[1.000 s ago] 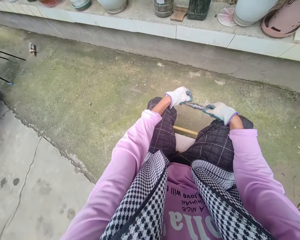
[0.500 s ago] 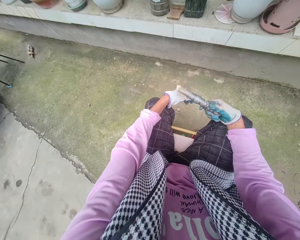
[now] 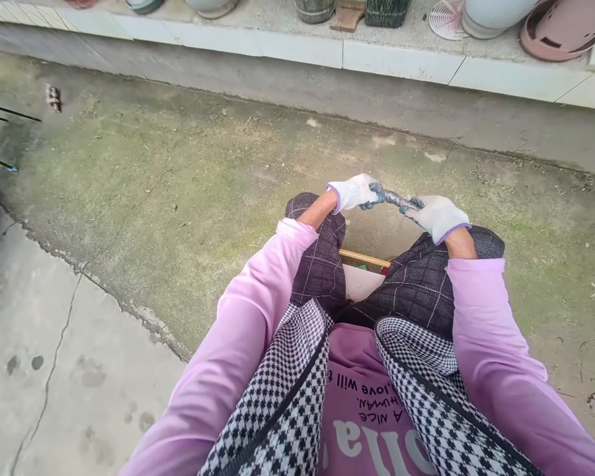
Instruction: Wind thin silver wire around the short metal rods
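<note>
A slim stick wound with silvery wire (image 3: 397, 199) spans the gap between my hands, above and beyond my knees. My left hand (image 3: 359, 192), in a white glove with blue-green fingers and a purple cuff, is closed around its left end. My right hand (image 3: 440, 217), gloved the same way, turns its back up and has its fingers closed on the right part. Both ends of the stick are hidden by the gloves. Between my legs, lower down, a yellowish wooden strip (image 3: 364, 258) shows, with small red and green bits beside it.
A white-tiled ledge (image 3: 302, 51) runs across the far side, bearing several pots and a pink planter (image 3: 570, 30). Mossy concrete ground (image 3: 218, 172) lies before it. Thin black rods (image 3: 10, 112) jut in at the left, near a small crumpled object (image 3: 53, 97).
My left hand has closed over the pale stick end that stuck out before. My right hand has rolled from showing its blue-green palm to back up, and moved slightly left.
</note>
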The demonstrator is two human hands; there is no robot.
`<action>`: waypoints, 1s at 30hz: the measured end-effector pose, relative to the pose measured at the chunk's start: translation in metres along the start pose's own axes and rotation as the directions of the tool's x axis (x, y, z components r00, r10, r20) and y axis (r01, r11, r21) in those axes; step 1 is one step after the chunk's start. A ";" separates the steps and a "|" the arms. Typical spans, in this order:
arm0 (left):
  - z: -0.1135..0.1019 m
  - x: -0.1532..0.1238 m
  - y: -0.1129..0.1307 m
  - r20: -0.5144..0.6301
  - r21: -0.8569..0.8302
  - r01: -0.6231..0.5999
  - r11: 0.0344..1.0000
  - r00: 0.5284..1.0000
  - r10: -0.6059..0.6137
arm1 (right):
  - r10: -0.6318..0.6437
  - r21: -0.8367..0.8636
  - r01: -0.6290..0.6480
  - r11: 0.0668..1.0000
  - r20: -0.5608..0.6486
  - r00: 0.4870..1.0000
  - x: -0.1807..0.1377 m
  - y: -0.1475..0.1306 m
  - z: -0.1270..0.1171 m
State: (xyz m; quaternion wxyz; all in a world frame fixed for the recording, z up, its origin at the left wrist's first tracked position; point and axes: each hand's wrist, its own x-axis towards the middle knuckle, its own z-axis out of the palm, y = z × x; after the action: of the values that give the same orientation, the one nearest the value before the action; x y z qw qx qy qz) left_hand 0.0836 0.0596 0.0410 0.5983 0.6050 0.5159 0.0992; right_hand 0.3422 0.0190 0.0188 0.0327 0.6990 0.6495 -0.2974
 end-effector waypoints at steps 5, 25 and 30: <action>-0.009 0.000 -0.001 0.022 -0.140 -0.037 0.989 0.999 0.041 | 0.023 0.608 0.047 0.792 -0.106 0.994 -0.010 0.001 -0.001; -0.007 0.013 -0.009 0.045 -0.082 -0.069 0.994 0.996 0.073 | -0.224 0.835 0.168 0.523 -0.056 0.973 -0.033 -0.014 0.002; -0.007 0.013 -0.014 0.049 -0.090 -0.091 0.992 0.994 0.095 | -0.174 0.857 0.093 0.506 -0.005 0.985 -0.032 -0.017 0.001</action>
State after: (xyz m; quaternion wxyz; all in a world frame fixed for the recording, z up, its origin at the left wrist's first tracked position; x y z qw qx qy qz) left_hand 0.0767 0.0700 0.0251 0.6323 0.6040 0.4664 0.1335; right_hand 0.3270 -0.0072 0.0384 -0.3112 0.5598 0.4695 -0.6077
